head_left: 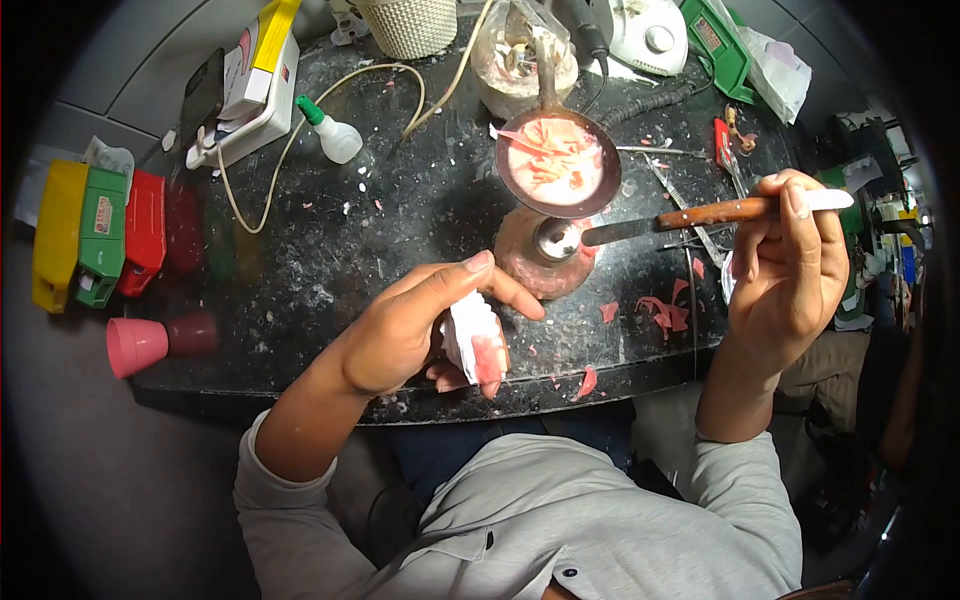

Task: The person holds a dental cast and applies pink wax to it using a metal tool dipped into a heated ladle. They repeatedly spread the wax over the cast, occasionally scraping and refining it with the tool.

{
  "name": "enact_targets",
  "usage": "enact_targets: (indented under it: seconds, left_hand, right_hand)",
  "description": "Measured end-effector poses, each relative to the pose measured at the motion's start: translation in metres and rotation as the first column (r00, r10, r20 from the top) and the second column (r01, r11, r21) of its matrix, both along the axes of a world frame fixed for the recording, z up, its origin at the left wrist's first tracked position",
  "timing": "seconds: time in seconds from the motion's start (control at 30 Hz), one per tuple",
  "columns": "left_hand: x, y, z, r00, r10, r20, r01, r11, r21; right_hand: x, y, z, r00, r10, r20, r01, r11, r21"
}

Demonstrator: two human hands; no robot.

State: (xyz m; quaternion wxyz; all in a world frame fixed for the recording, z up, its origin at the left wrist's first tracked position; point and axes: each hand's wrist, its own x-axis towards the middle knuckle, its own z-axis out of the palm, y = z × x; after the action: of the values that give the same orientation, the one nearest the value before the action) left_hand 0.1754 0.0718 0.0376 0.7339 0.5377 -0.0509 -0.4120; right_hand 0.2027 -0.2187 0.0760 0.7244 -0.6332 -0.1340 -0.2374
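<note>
My right hand grips a wax knife by its wooden handle, its white end sticking out past my fingers. The blade points left, its tip right at the metal top of a small round burner. In my left hand, near the table's front edge, sits a white plaster piece with pink wax on it, partly hidden by the thumb and palm. My left index finger reaches toward the burner's base. Just beyond, a small pan holds pink wax, part melted, part crumpled sheet.
Pink wax scraps litter the black table. A green-capped bottle, a plastic-covered jar and a white cable stand farther back. Red, green and yellow bins and a pink cup are at left. Metal tools lie at right.
</note>
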Motion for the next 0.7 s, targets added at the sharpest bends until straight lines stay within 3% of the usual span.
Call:
enact_targets:
  seconds: [0.33, 0.63, 0.7]
  left_hand:
    - [0.0005, 0.0006, 0.0041, 0.997, 0.065, 0.042, -0.067, 0.996, 0.057]
    - [0.0010, 0.0030, 0.0020, 0.986, 0.160, -0.044, -0.164, 0.977, -0.139]
    - [0.0023, 0.0030, 0.0008, 0.989, 0.142, -0.044, -0.147, 0.978, -0.150]
  right_hand:
    - [-0.0009, 0.0034, 0.0004, 1.000, 0.008, 0.003, -0.008, 0.999, -0.039]
    - [-0.0035, 0.0051, 0.0020, 1.000, 0.000, -0.011, -0.001, 0.998, -0.059]
    - [-0.0040, 0.0026, 0.0017, 0.996, 0.092, -0.020, -0.092, 0.996, -0.016]
